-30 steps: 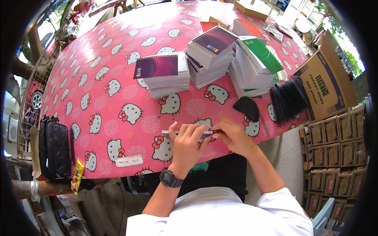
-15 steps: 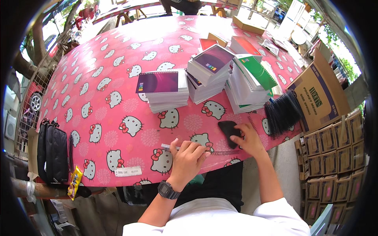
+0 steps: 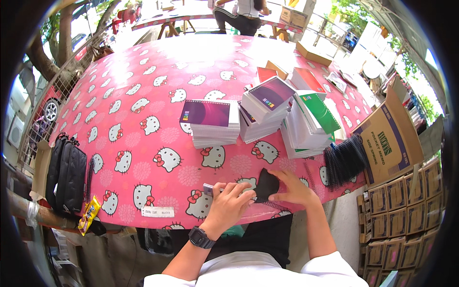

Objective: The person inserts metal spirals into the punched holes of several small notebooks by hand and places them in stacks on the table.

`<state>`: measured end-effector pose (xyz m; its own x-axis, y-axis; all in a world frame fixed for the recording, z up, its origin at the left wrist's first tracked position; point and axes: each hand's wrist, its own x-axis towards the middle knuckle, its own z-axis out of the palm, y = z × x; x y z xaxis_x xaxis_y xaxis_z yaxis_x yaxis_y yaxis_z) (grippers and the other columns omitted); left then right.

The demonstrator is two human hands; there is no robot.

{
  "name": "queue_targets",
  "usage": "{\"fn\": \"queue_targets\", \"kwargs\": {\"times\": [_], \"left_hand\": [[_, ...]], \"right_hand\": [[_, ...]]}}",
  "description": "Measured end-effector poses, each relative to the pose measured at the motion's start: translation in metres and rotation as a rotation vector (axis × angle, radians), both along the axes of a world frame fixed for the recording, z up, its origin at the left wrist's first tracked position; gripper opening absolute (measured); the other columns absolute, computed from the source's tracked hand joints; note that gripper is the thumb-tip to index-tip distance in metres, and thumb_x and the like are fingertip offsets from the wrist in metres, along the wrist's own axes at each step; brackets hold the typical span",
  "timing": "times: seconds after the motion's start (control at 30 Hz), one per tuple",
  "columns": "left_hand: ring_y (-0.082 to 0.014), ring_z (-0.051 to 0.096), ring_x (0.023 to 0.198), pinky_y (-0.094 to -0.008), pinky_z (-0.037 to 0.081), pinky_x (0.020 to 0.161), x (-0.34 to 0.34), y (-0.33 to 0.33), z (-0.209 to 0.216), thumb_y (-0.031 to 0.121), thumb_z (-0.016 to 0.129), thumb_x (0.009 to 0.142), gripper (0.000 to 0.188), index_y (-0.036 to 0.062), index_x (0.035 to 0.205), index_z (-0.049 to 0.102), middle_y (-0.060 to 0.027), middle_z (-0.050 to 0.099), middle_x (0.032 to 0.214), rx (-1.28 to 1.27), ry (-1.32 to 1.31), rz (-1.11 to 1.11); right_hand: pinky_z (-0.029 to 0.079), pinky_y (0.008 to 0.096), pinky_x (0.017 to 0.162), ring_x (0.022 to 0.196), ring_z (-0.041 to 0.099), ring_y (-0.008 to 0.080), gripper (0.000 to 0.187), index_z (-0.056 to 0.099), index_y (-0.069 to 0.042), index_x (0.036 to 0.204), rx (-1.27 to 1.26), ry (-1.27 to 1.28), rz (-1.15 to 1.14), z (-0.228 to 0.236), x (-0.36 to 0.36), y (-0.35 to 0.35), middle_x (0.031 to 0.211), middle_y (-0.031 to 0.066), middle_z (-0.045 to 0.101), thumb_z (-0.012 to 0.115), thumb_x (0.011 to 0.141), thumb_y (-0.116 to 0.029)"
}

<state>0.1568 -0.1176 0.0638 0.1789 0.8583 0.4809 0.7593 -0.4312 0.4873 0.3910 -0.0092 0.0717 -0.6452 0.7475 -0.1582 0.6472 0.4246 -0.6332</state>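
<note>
My left hand (image 3: 229, 203), with a dark watch at its wrist, is closed low over the near edge of the table. A thin pale strip (image 3: 208, 189) pokes out beyond its fingers. Between the thumb and fingers of my right hand (image 3: 295, 190) is a flat black piece (image 3: 267, 185), its exact kind unclear. That piece stands tilted, close to my left fingertips. Beneath my hands runs a dark spiral wire coil (image 3: 277, 206), partly hidden. Beyond them are stacks of small punched notepads with purple (image 3: 204, 113) and green (image 3: 319, 111) covers.
A heap of black spiral coils (image 3: 345, 161) lies at the right beside an open cardboard box (image 3: 389, 138). Many small cartons (image 3: 401, 205) are stacked below. A black bag (image 3: 67, 174) and a yellow snack packet (image 3: 89, 215) sit at the left. Another person (image 3: 241, 19) is far behind.
My right hand has brought the black piece leftward and nearer, up to my left hand, and tilted it. My left hand stays on the pale strip. The whole view has shifted slightly.
</note>
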Motion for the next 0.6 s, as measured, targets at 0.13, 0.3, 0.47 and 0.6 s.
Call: {"fn": "queue_targets", "kwargs": {"times": [0.13, 0.3, 0.47, 0.6], "left_hand": [[-0.0173, 0.055, 0.101, -0.0408, 0.027, 0.097, 0.0, -0.003, -0.004, 0.02, 0.064, 0.083, 0.016, 0.0174, 0.099, 0.061, 0.0011, 0.059, 0.114, 0.008, 0.023, 0.021], [-0.0171, 0.054, 0.103, -0.0448, 0.024, 0.102, -0.006, -0.002, -0.003, 0.02, 0.066, 0.082, 0.016, 0.0179, 0.097, 0.062, 0.0016, 0.059, 0.114, 0.061, 0.046, -0.025], [-0.0171, 0.055, 0.101, -0.0519, 0.02, 0.104, -0.013, -0.006, 0.003, 0.024, 0.072, 0.075, 0.021, 0.0178, 0.093, 0.064, 0.0038, 0.062, 0.107, 0.111, 0.058, 0.113], [-0.0174, 0.056, 0.093, -0.0522, 0.021, 0.104, -0.038, -0.008, -0.01, 0.026, 0.077, 0.069, 0.021, 0.0165, 0.085, 0.066, 0.0043, 0.063, 0.09, 0.033, 0.038, 0.119]], "right_hand": [[0.03, 0.051, 0.106, 0.125, 0.039, 0.0399, 0.084, 0.048, -0.018, 0.136, 0.151, -0.033, 0.055, 0.002, -0.003, -0.009, 0.14, 0.0185, 0.039, 0.081, 0.062, -0.043], [0.03, 0.0503, 0.107, 0.126, 0.037, 0.041, 0.079, 0.051, -0.023, 0.134, 0.349, -0.096, 0.22, -0.022, -0.015, -0.011, 0.143, 0.0197, 0.034, 0.082, 0.062, -0.035], [0.03, 0.0474, 0.108, 0.128, 0.037, 0.0407, 0.067, 0.06, -0.02, 0.126, 0.185, 0.012, 0.113, -0.004, -0.018, -0.014, 0.142, 0.0219, 0.037, 0.082, 0.064, -0.031], [0.028, 0.0442, 0.109, 0.13, 0.04, 0.0377, 0.061, 0.062, -0.018, 0.124, -0.074, 0.304, -0.05, -0.009, 0.005, -0.015, 0.14, 0.0241, 0.04, 0.08, 0.067, -0.033]]}}
